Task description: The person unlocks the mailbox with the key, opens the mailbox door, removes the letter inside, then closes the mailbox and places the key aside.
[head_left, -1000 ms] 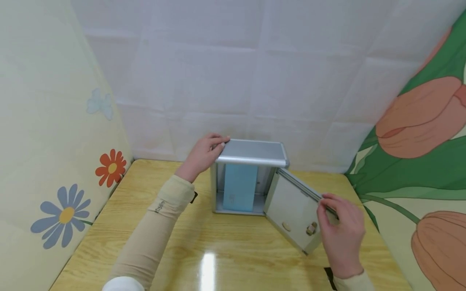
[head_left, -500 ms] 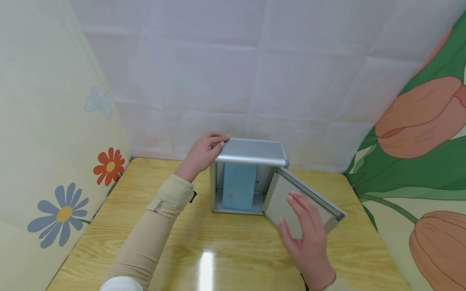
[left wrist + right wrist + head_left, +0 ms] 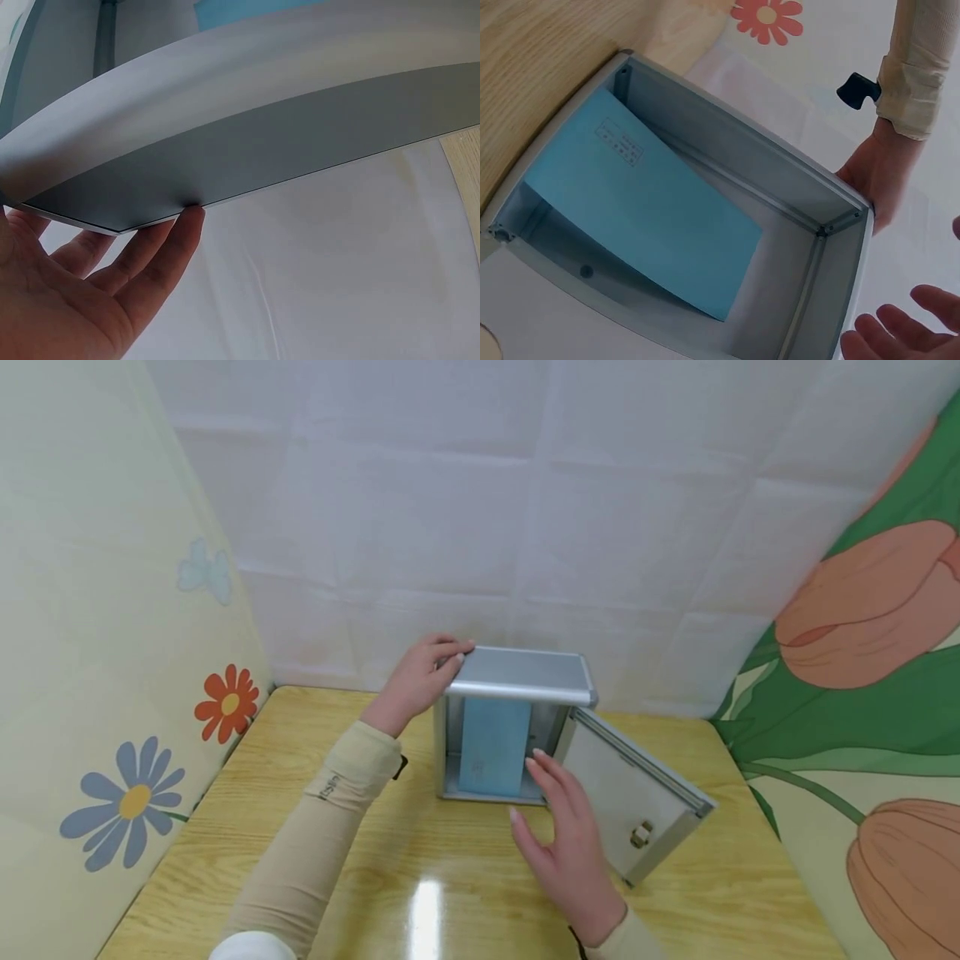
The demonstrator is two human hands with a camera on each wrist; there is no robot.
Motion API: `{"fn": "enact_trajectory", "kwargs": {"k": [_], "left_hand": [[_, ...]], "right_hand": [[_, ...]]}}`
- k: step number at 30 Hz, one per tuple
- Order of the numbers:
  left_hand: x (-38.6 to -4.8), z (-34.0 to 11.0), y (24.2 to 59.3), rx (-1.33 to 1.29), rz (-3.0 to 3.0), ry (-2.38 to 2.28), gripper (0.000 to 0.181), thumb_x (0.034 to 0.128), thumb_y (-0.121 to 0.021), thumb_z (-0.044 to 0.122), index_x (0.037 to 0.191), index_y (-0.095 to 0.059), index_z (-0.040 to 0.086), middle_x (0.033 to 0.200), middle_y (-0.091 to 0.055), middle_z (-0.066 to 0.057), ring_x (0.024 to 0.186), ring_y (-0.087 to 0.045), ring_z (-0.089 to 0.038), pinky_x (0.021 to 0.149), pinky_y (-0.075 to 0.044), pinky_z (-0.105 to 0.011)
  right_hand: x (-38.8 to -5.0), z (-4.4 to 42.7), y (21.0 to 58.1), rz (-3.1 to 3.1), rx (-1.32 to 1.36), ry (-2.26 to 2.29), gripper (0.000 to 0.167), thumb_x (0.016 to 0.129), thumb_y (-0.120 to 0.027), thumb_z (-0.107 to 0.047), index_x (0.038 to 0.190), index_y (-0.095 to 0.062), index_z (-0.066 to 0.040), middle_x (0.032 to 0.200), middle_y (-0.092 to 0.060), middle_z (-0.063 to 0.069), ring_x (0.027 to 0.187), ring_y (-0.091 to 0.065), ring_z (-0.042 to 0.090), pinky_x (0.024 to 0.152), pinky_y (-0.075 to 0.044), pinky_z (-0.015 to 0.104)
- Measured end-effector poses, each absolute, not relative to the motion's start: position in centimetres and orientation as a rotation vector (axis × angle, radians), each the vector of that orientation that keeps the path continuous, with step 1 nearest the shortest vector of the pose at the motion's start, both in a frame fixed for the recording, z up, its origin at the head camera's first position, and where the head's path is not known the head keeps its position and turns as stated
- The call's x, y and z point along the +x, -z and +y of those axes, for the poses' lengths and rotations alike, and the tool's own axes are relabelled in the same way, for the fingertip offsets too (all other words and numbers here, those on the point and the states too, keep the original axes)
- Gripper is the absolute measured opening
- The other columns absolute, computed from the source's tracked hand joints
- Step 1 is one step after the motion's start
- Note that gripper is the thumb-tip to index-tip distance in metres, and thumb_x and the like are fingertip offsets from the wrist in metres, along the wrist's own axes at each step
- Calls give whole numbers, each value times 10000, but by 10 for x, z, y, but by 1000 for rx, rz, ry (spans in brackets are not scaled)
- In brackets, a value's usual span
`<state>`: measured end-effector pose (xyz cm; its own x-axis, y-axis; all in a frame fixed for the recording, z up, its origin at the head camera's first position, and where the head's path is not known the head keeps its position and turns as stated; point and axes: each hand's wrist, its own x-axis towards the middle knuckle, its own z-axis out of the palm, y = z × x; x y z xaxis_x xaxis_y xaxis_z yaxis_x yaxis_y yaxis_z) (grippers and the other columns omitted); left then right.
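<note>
A grey metal box [image 3: 525, 670] stands on the wooden table with its door [image 3: 600, 772] swung out to the right. Upright inside leans a pale blue envelope [image 3: 493, 747]; the right wrist view shows small print on the envelope [image 3: 652, 210]. My left hand [image 3: 420, 681] rests on the box's top left corner, and in the left wrist view the fingertips of that hand [image 3: 97, 300] touch the edge. Fingers spread, my right hand [image 3: 566, 852] is in front of the opening, between envelope and door, holding nothing.
A brass-coloured lock [image 3: 641, 833] sits on the door's inner face. Behind the table [image 3: 360, 877] hangs a creased white sheet [image 3: 420, 510]. Flower-patterned panels stand at left [image 3: 75, 635] and right [image 3: 840, 752].
My right hand has let go of the door's free edge and moved left to the front of the box opening. The left hand stays on the corner.
</note>
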<state>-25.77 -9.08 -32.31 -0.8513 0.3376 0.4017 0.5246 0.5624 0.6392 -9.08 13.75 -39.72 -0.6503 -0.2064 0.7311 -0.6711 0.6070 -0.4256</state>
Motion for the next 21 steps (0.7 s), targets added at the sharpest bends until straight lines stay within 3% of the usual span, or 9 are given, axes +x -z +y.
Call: {"fn": "enact_trajectory", "kwargs": {"k": [6,21], "left_hand": [[-257,-91,323,-727,-2566,1157,356,1006,-468,216,1322,-598,115,1294,-520,-127,1158,-491,-285,945,-409,-439],[-255,-90,322,-738,-2556,1163,353,1002,-476,190,1322,-596,105,1301,-518,-133,1161,-496,-291,943,-412,-444]], "right_hand": [[-105,131,407,-2320,585,-975,577,901,-671,-215,1416,-452,-75,1446,-395,97,1281,-419,251,970,-417,459],[-138,119,425,-2349,477,-1013,640,911,-660,-237,1424,-377,22,1427,-368,208,1266,-419,323,991,-396,482]]}}
